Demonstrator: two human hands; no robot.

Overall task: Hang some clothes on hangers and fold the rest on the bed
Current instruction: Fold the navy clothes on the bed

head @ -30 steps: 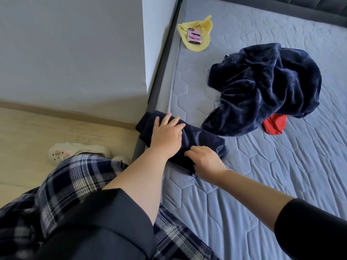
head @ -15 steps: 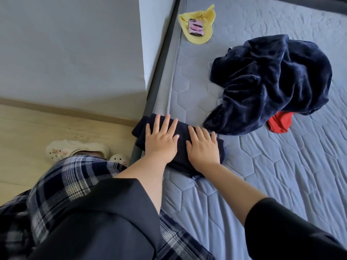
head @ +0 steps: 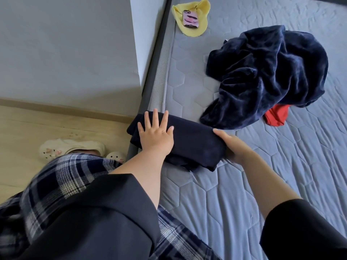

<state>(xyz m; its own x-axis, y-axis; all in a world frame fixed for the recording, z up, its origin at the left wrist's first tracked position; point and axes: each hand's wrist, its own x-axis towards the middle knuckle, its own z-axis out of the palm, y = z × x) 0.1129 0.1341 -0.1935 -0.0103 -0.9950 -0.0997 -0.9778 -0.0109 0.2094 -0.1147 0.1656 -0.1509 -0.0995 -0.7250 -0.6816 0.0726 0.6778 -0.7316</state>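
count, head view: two hands, one folded item, one loose heap, one red piece, one yellow cloth, one phone, two slippers.

folded navy garment (head: 195,145): a thick rectangle lying at the left edge of the mattress (head: 244,194), its left end reaching out over the dark bed frame (head: 150,87).

left hand (head: 155,136): palm down on the left half of the folded navy garment, fingers straight and spread, pressing flat.

right hand (head: 234,147): at the right end of the same garment. thumb lies over the top edge and the fingers go under the end, so i read it as clasping that end; the fingertips themselves are hidden.

navy fleece heap (head: 262,76): crumpled, farther up the mattress, its lower corner just beside the folded garment. red garment (head: 277,117) sticks out from under its right side.

yellow cloth (head: 195,25) near the top edge of the mattress, with the phone (head: 191,18) on it.

slippers (head: 71,149) on the wooden floor (head: 37,128), partly covered by my plaid trousers (head: 56,184).

against half a second ago: both hands then lay flat, side by side on top of the garment. the left one has kept its place; the right one has slid off to the right end. heap, red piece, cloth and phone unchanged.
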